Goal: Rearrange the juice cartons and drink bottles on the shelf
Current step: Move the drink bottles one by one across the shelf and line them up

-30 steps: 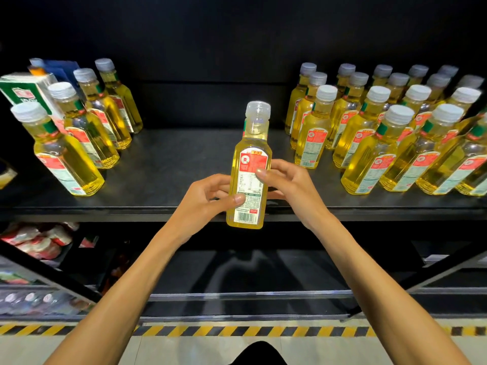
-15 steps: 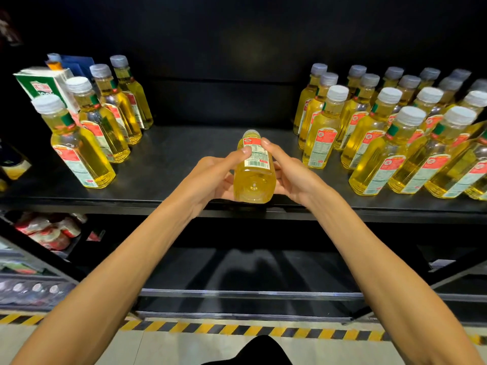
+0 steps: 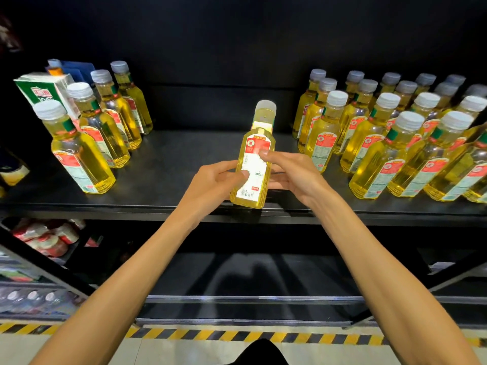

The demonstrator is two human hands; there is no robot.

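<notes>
bottles (image 3: 325,133) yellow, white caps | carton (image 3: 43,93) green-white | floor tape (image 3: 253,335) yellow-black stripes

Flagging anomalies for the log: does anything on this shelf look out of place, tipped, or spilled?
No spill or damage shows. One mismatch: a green-and-white carton stands among the yellow bottles at the left end of the shelf. The left hand and right hand hold one more bottle at the front edge.

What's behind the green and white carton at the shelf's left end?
Behind the green and white carton a dark blue carton shows its top, and beside it a grey cap over an orange neck. Their lower parts are covered, so I cannot tell more.
</notes>
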